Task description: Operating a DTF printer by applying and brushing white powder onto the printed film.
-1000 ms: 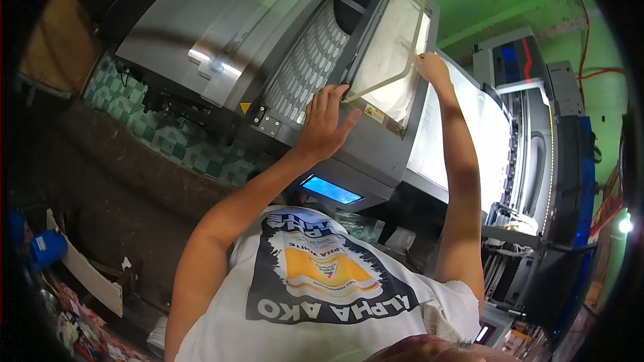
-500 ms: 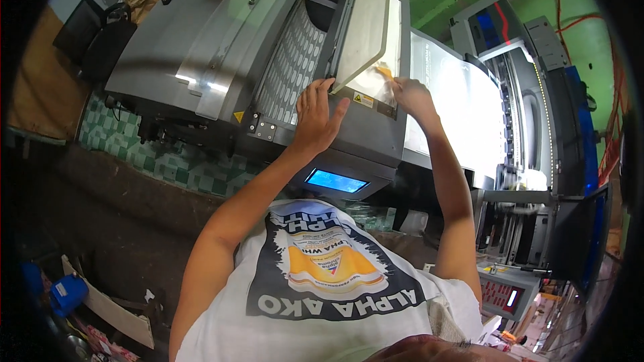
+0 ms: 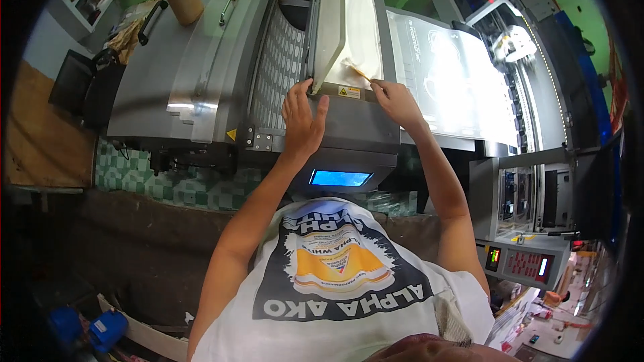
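Nearest us, at 6 o'clock, is our white printed T-shirt [image 3: 335, 281], and just past it the lit blue display [image 3: 341, 178] on the machine's front. At 11 o'clock our left hand [image 3: 303, 124] lies with its thumb spread and its fingertips at the near corner of the raised clear lid [image 3: 329, 33], as it did a second ago; we cannot tell whether it grips that corner. At 2 o'clock our right hand [image 3: 400, 106] pinches a slim yellow-brown tool [image 3: 361, 74], whose far end sits in the white powder [image 3: 359, 20] in the tray [image 3: 385, 40], between 12 and 1 o'clock. A second ago that hand was farther along the tray's right side and the tool was hidden; now it is by the near right corner, with more of the tool showing than half a second ago. Our view has swung too, bringing in the keypad panel [image 3: 530, 265] at 4 o'clock. Beyond the hands, the glossy film sheet [image 3: 446, 67] lies at 2 o'clock, the perforated conveyor [image 3: 275, 60] at 11 and the grey hood [image 3: 154, 74] at 10.
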`<action>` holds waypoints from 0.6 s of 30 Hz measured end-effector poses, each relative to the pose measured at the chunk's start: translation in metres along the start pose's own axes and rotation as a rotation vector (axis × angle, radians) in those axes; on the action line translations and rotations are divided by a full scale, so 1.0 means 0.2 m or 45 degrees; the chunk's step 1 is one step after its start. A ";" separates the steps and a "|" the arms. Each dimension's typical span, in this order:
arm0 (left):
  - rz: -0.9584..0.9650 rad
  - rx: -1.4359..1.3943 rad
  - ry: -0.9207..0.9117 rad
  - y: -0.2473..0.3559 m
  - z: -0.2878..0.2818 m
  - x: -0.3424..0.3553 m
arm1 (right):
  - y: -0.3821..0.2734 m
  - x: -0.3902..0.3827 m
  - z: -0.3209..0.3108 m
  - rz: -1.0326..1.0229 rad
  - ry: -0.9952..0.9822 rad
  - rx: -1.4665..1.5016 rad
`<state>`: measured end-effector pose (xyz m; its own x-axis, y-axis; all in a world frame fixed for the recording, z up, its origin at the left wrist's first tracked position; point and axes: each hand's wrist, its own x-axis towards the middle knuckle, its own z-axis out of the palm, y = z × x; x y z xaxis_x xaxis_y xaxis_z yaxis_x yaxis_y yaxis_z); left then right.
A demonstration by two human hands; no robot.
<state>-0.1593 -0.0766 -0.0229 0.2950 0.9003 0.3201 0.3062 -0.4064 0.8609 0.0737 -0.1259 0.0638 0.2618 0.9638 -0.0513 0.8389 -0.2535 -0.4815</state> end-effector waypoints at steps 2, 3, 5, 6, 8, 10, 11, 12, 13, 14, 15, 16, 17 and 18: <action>-0.008 -0.008 -0.012 0.00 0.00 0.00 | -0.05 -0.02 -0.03 0.072 -0.016 -0.011; -0.024 0.007 -0.014 0.00 0.01 0.01 | -0.02 -0.02 -0.04 0.081 -0.011 0.001; -0.036 0.029 -0.029 0.01 0.01 0.01 | 0.02 -0.03 -0.05 -0.097 0.176 -0.173; -0.052 0.024 -0.029 0.01 0.00 0.01 | 0.04 -0.04 -0.07 -0.079 0.167 -0.186; -0.069 0.028 -0.035 0.02 0.00 0.01 | 0.08 -0.06 -0.05 -0.097 0.185 -0.208; -0.038 0.010 -0.003 0.02 0.01 0.01 | 0.12 -0.08 -0.03 -0.116 0.202 -0.233; -0.037 0.017 -0.011 0.03 0.01 0.01 | 0.12 -0.08 0.00 -0.149 0.171 -0.272; -0.047 0.032 -0.003 0.03 0.00 0.01 | 0.13 -0.08 0.02 -0.184 0.138 -0.310; -0.055 0.045 0.003 0.03 0.00 0.01 | 0.12 -0.07 0.05 -0.179 0.141 -0.301; -0.053 0.053 -0.003 0.02 0.01 0.01 | 0.11 -0.06 0.08 -0.207 0.129 -0.308; -0.030 0.066 0.007 0.01 0.01 0.01 | 0.10 -0.05 0.11 -0.236 0.118 -0.315; -0.006 0.083 0.019 0.01 0.01 0.01 | 0.09 -0.04 0.13 -0.273 0.138 -0.310; -0.003 0.097 0.014 0.02 0.01 0.01 | 0.08 -0.03 0.15 -0.273 0.141 -0.296; -0.022 0.097 0.015 0.03 0.01 0.01 | 0.06 -0.01 0.16 -0.270 0.103 -0.309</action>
<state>-0.1547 -0.0775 -0.0186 0.2787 0.9088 0.3106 0.3791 -0.4013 0.8338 0.0675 -0.1279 0.0296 0.0983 0.9899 0.1022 0.9654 -0.0699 -0.2511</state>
